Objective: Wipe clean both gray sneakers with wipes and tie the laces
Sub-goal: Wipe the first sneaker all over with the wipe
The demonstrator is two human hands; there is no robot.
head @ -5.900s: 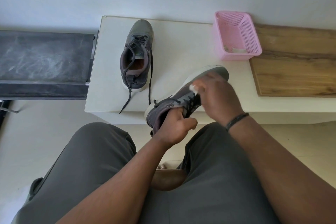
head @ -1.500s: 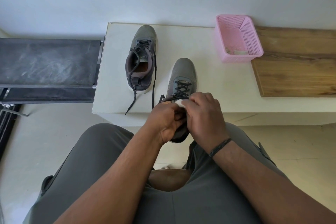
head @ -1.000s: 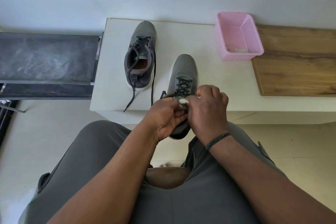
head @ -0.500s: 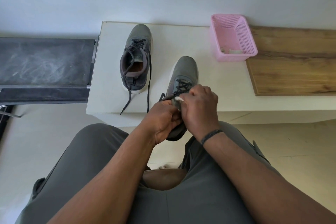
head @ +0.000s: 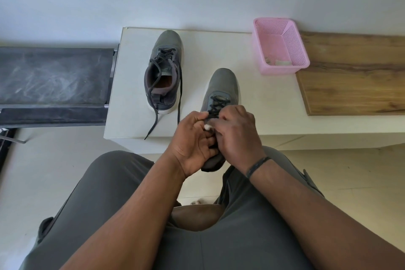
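1. White table [head: 135,85]: smooth matte top, squared edges; used as landmark.
2. Near sneaker [head: 222,87]: gray, smooth rounded toe, black crisscross laces [head: 215,106], pale sole rim; toe on the table's front part, heel overhanging the front edge toward the person.
3. Left hand [head: 192,142]: fingers curled at the near sneaker's collar and upper laces, gripping there; exactly which lace strand, cannot tell.
4. Right hand [head: 237,133]: fingers curled over the tongue area, touching the left hand; a small white wad, the wipe [head: 207,126], is pinched between the two hands. Dark braided band on this wrist.
5. Far sneaker [head: 164,72]: gray, darker fuzzy collar, brown insole visible, laces loose with two ends trailing to the table's front edge; sits upright on the table's left part, toe toward the wall.
6. Pink basket [head: 294,39]: perforated plastic, rectangular, at the table's back right; pale crumpled scraps inside.
7. Wooden board [head: 350,76]: grained, flat, on the table's right end.
8. Dark bench [head: 52,76]: scuffed black surface, left of the table.
9. No readable brand or writing.
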